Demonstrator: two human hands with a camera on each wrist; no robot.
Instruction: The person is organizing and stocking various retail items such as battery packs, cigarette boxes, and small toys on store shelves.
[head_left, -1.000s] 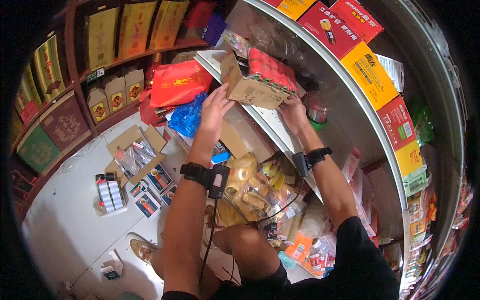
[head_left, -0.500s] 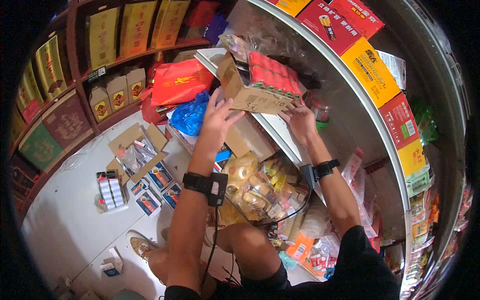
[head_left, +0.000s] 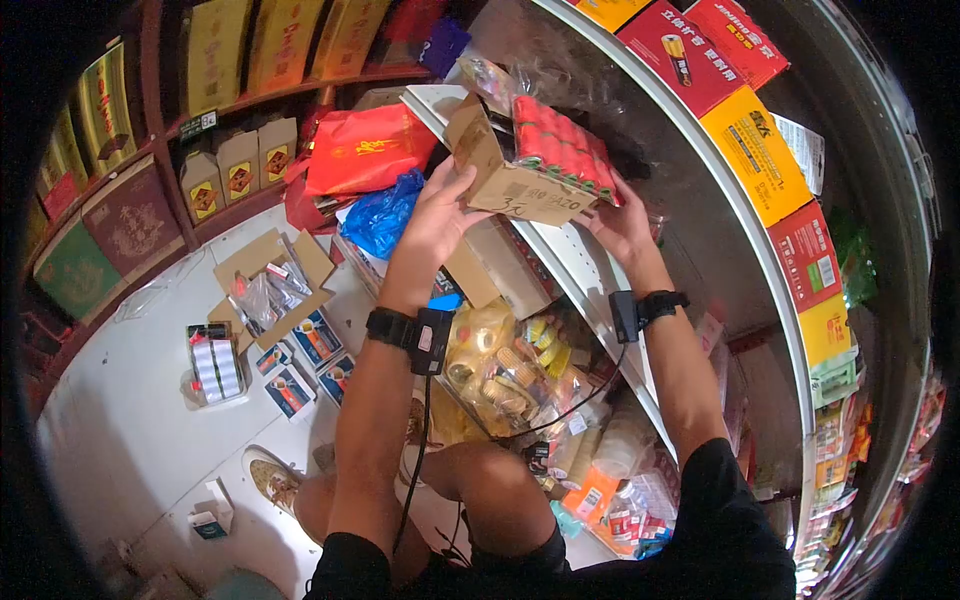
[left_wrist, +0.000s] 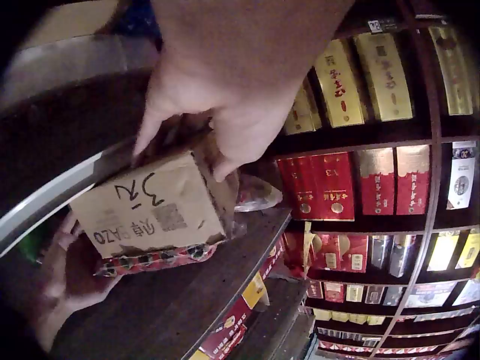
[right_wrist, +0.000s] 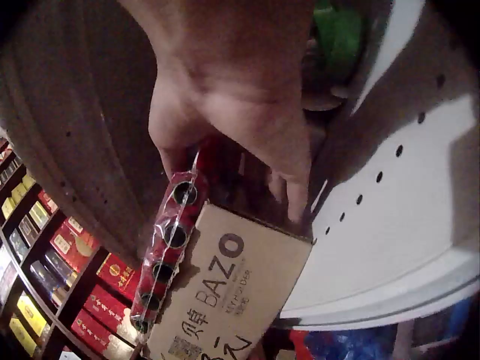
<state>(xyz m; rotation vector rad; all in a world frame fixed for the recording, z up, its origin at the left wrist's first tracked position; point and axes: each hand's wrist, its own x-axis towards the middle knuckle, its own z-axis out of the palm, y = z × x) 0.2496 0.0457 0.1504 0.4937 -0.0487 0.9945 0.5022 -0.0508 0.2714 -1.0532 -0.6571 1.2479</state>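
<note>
A small cardboard box (head_left: 530, 197), with "BAZO" print and handwriting on its side, is held at the shelf edge between both hands. My left hand (head_left: 436, 215) grips its left end, the thumb at the corner in the left wrist view. Around the right end curls my right hand (head_left: 622, 230); in the right wrist view its fingers reach behind the box and the red pack. That pack (head_left: 565, 145) is a clear-wrapped row of red cylinders with dark ends, tilted along the box's far side. The right hand's far fingers are partly hidden.
A white perforated shelf (head_left: 590, 270) runs under the box. Red bag (head_left: 370, 150) and blue plastic bag (head_left: 385, 220) lie to the left. Below sit bagged goods (head_left: 510, 375); an open carton (head_left: 275, 290) stands on the floor. Battery boxes (head_left: 755, 150) line the upper shelf.
Both hands opened off the box a little, then closed around its ends again. The right hand has shifted up along the right end, and the red pack is tilted more steeply.
</note>
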